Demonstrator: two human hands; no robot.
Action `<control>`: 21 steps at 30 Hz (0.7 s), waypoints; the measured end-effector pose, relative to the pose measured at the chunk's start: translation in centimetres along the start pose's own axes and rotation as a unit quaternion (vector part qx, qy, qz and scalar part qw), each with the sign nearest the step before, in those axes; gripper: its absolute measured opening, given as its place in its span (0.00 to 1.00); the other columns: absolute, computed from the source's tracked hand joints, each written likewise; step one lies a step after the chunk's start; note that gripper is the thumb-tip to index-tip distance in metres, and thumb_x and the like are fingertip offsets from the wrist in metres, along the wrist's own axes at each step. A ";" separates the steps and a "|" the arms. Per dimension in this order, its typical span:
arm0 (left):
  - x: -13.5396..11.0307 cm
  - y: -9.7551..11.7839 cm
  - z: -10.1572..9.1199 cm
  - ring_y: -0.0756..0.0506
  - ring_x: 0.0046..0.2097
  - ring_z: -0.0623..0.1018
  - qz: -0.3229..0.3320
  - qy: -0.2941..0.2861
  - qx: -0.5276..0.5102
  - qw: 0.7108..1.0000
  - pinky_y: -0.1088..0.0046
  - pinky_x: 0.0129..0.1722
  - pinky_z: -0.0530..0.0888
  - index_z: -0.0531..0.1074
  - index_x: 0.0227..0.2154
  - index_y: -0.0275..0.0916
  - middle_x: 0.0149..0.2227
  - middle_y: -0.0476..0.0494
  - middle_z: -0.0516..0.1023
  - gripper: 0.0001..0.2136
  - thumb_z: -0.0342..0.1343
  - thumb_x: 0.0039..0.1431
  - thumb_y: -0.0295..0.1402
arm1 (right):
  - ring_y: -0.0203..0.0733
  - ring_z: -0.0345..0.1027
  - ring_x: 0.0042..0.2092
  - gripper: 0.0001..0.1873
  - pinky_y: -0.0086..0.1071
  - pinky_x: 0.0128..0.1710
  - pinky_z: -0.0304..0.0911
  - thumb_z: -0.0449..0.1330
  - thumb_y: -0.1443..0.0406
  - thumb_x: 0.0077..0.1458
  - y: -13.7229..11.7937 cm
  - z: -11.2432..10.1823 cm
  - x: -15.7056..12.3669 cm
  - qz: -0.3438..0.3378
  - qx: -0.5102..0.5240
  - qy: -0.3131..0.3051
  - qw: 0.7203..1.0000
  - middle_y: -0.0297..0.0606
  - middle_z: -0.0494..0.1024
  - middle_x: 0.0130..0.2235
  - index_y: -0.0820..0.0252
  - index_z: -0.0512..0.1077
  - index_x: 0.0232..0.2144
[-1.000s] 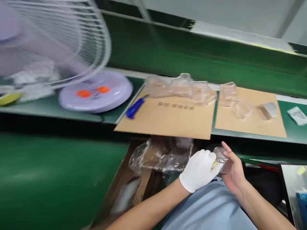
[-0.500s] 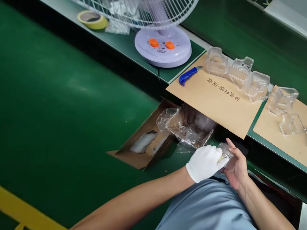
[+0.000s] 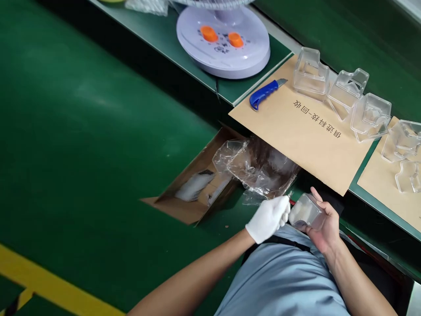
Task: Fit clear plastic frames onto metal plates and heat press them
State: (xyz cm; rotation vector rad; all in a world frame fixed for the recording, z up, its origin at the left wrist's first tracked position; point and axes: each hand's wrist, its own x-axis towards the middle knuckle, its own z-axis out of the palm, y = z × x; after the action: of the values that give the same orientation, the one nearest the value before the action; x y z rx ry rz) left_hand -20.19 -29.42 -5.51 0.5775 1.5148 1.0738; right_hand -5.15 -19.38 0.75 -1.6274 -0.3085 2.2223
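Observation:
My left hand point(image 3: 267, 218) wears a white glove and is closed around a small metal-tipped tool point(image 3: 290, 194), whose thin tip pokes out above the fingers. My right hand point(image 3: 325, 229) is bare and cradles a transparent plastic blister tray point(image 3: 304, 212) with something whitish showing through it. The two hands are close together, and the glove sits just left of the tray, apparently apart from it. Most of the tool is hidden inside the glove.
Several transparent trays point(image 3: 311, 72) stand on tan cardboard sheets point(image 3: 296, 149) beside a blue utility knife point(image 3: 266, 93). A plastic bag point(image 3: 256, 169) lies in an open cardboard box point(image 3: 174, 208). A lilac fan base point(image 3: 243, 61) stands at the top.
My left hand has drawn back leftward, and the tool has come out of the tray. The tray has turned in my right hand. The view has swung and steadied.

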 end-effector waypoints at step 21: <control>-4.2 7.6 3.4 0.37 0.37 0.77 0.303 0.068 0.506 0.805 0.58 0.38 0.73 0.76 0.39 0.38 0.35 0.39 0.77 0.17 0.51 0.74 0.46 | 0.59 0.78 0.54 0.41 0.47 0.46 0.74 0.63 0.59 0.55 -1.4 -2.5 -5.5 -0.085 0.071 -0.090 0.990 0.41 0.85 0.53 0.44 0.68 0.71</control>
State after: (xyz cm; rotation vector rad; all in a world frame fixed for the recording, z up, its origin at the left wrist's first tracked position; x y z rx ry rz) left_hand -17.46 -28.30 3.35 1.8595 2.0497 0.6595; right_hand -1.10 -20.46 5.27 -1.2803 -0.3161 2.2091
